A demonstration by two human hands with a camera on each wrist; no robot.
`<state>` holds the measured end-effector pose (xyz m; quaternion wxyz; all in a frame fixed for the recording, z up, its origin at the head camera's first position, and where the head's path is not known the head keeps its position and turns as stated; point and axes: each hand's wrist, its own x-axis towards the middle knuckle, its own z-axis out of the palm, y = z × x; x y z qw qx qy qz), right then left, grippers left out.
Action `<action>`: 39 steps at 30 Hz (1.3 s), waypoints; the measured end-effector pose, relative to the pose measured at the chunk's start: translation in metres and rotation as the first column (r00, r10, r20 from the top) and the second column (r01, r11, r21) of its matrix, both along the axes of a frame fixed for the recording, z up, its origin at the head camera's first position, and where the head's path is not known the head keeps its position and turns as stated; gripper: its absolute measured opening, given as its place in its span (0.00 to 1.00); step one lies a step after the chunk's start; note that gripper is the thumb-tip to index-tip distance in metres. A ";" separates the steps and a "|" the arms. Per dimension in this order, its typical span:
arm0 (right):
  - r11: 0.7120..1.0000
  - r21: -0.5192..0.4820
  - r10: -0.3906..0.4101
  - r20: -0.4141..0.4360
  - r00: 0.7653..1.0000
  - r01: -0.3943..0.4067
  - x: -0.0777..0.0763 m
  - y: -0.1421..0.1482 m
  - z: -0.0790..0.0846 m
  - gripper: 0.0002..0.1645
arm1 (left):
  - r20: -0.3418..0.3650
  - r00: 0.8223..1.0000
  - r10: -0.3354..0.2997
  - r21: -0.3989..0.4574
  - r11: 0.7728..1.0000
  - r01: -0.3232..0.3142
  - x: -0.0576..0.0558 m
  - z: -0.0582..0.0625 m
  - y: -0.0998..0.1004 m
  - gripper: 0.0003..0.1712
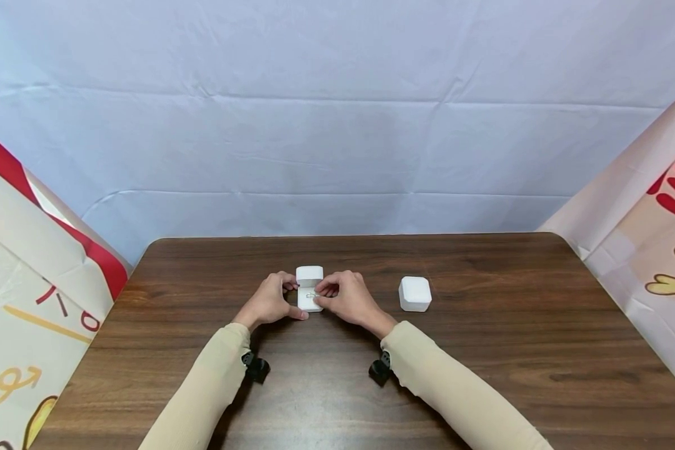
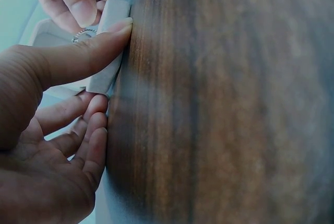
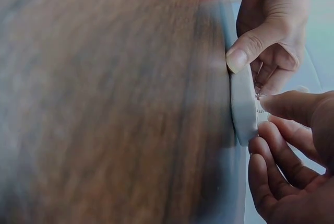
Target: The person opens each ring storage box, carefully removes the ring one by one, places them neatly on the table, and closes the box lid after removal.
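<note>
A small white ring box (image 1: 309,275) stands on the table with its lid raised, and a thin silver-coloured ring (image 2: 78,34) shows at its cushion. My left hand (image 1: 270,302) grips the box's lower half from the left side: its thumb is on the front edge, its fingers towards the back. From the right, my right hand (image 1: 351,300) has its thumb and forefinger pinched at the ring. In the right wrist view the box's base (image 3: 243,104) lies low on the table, and the right thumb partly covers the ring.
A second white box (image 1: 415,294), closed, sits to the right of my right hand on the brown wooden table (image 1: 484,350). A pale cloth (image 1: 337,144) hangs behind the table's far edge, with printed cloths at both sides. A black wrist camera is strapped to each forearm.
</note>
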<state>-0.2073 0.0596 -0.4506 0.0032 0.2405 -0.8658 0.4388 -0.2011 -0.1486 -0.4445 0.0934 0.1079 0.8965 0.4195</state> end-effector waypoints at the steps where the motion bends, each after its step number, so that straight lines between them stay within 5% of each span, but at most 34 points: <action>1: 1.000 -0.001 -0.004 -0.001 1.000 0.004 0.000 0.000 0.000 0.03 | 0.000 1.000 0.000 0.001 1.000 0.000 0.000 0.000 0.000 0.31; 39: 0.999 0.032 -0.039 -0.024 0.999 0.040 0.001 -0.007 0.000 0.07 | -0.011 1.000 -0.008 -0.010 1.000 0.008 -0.002 -0.004 -0.001 0.31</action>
